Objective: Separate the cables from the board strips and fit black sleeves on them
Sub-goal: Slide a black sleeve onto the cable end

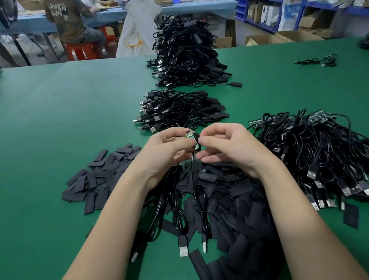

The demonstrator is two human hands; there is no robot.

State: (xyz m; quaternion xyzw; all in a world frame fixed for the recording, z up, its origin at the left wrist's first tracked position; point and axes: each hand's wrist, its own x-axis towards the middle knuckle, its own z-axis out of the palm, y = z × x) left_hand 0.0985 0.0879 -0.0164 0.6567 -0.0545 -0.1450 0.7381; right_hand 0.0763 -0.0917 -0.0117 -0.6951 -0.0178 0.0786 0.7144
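The left hand [166,152] holds a small green board [189,136] between curled thumb and fingers, above the middle of the green table [30,131]. A black cable [193,175] hangs from the lower end of the board down onto the table. The right hand [223,145] has its fingers curled and pinches a black sleeve [197,143] just beside the board, at the point where the cable leaves it; how far the sleeve covers the board cannot be told.

Under both forearms, toward the near edge of the table, lies a loose heap of flat black sleeves [226,206]. Several cables with USB plugs [183,245] rest on this heap.

To the right of the hands lies a pile of cables still joined to board strips [325,140], reaching toward the right edge. Beyond the hands lies a low bundle of sleeved cables [178,109], and farther toward the far edge stands a taller stack of sleeved cables [185,51].

A white sack [138,30] stands beyond the far edge; its contents cannot be seen.
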